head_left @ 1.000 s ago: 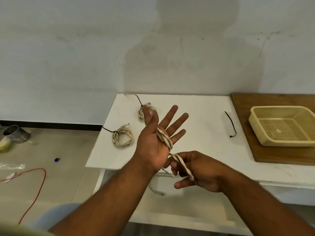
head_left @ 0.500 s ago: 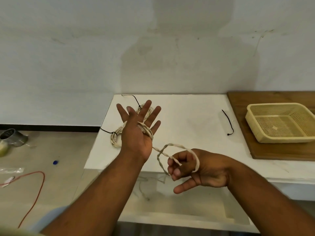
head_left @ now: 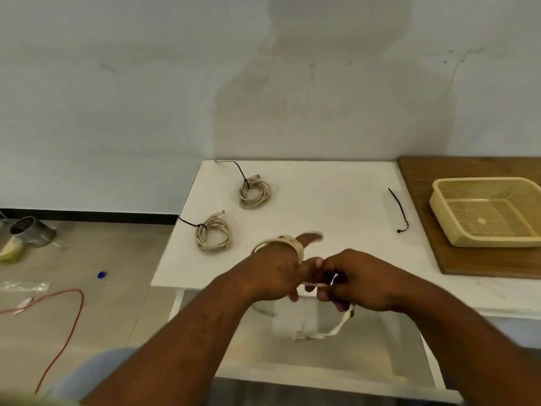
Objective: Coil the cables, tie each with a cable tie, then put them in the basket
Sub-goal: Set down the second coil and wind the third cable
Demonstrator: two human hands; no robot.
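Over the near edge of the white table, the left hand wears several turns of beige cable looped around the back of the hand, fingers pointing away. The right hand is closed on the loose run of that cable just beside the left thumb; the slack droops below the table edge, blurred. Two coiled cables lie on the table, the near coil and the far coil, each cinched with a black tie. A loose black cable tie lies nearer the beige mesh basket, which sits on a wooden board. A grey wall rises behind; an orange cord trails on the floor.
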